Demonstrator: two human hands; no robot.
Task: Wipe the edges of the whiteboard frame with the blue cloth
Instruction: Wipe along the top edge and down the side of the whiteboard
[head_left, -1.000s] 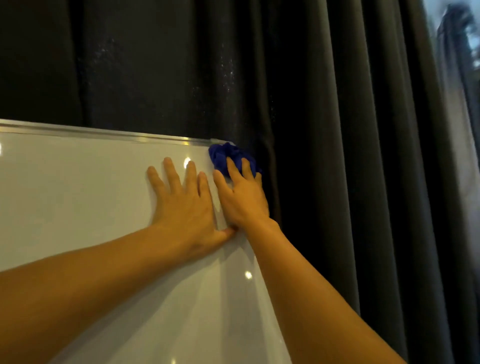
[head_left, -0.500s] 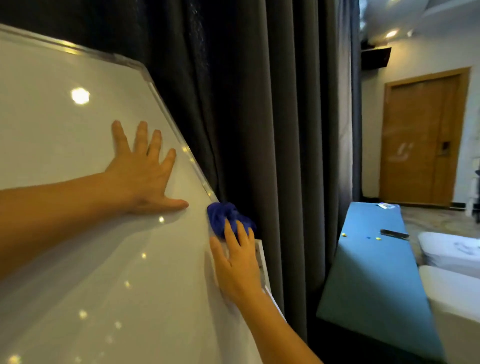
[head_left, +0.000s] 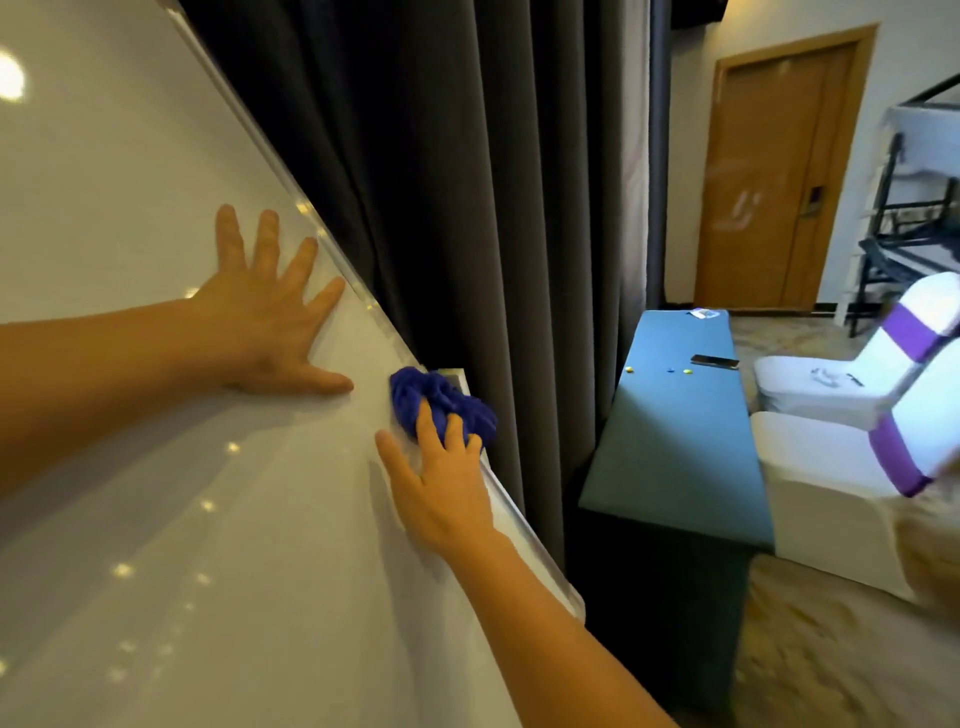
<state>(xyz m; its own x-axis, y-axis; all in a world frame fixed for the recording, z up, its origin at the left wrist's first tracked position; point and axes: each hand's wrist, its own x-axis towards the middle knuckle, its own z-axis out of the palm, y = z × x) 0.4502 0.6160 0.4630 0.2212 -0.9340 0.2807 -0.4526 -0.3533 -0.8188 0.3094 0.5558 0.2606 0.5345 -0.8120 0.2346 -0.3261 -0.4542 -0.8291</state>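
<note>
A glossy whiteboard (head_left: 130, 519) fills the left of the view, its silver frame edge (head_left: 270, 166) running diagonally down to the right. The crumpled blue cloth (head_left: 441, 402) lies on that right frame edge. My right hand (head_left: 441, 488) presses on the cloth, fingers curled over it against the frame. My left hand (head_left: 270, 322) lies flat on the board surface with fingers spread, just left of the frame and above the cloth.
Dark grey curtains (head_left: 467, 208) hang right behind the board. A blue-covered table (head_left: 675, 431) holds a phone (head_left: 714, 361) and small bits. White chairs with purple sashes (head_left: 852, 415) stand at right, a wooden door (head_left: 779, 166) beyond.
My right hand has slid the cloth from the board's top right corner down along the right frame edge. The left hand stayed flat on the board; my view turned right and down.
</note>
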